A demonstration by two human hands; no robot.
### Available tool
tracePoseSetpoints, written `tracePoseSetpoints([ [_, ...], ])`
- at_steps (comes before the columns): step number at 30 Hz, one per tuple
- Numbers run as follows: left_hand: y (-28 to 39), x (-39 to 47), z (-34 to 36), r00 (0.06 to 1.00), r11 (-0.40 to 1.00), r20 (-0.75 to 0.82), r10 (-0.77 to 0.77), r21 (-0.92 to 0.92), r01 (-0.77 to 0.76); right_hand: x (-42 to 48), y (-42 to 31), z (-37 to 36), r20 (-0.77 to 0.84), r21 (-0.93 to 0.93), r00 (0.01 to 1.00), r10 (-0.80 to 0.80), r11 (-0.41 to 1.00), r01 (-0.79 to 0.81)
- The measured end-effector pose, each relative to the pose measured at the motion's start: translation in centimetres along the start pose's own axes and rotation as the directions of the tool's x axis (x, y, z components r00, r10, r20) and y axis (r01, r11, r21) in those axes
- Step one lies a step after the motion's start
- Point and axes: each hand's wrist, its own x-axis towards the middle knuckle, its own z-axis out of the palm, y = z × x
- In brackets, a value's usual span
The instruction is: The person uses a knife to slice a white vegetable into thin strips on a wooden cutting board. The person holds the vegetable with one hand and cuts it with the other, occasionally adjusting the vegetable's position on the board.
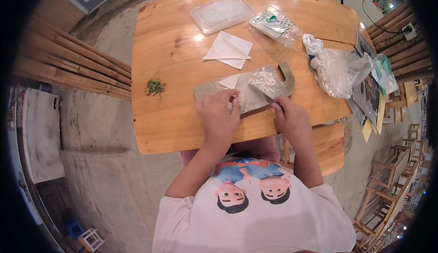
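My right hand [293,118] grips the dark handle of a knife [262,93], its blade slanting over the cutting board [247,108]. At the board's near side, my left hand [219,114] holds a thin white sheet [243,97] at the fingertips, close to the blade. Small white triangular pieces [262,80] lie heaped on the board beyond the knife. A larger white triangle [228,82] rests on the board beyond my left fingers. Farther back on the wooden table, more thin white sheets [227,49] overlap, some cut or folded into a triangle.
A clear plastic container [223,13] and a printed plastic packet [273,23] stand at the back. Chopped green herbs [155,87] lie at left. Plastic bags [332,73], crumpled tissue [312,44] and printed sheets [368,95] crowd the table's [171,123] right edge.
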Motion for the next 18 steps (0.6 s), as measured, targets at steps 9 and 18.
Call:
tracePoseSetpoints([
  [9, 0.4, 0.0, 3.1, 0.992, 0.988, 0.055, 0.111, 0.106, -0.116, 0.2, 1.0, -2.1, -0.01, 0.08, 0.986, 0.168, 0.983, -0.167],
  [18, 0.4, -0.8, 1.7, 0.98, 0.973, 0.078, 0.181, 0.133, -0.19, -1.9, -0.5, -2.2, -0.003, 0.129, 0.995, 0.095, 0.987, -0.094],
])
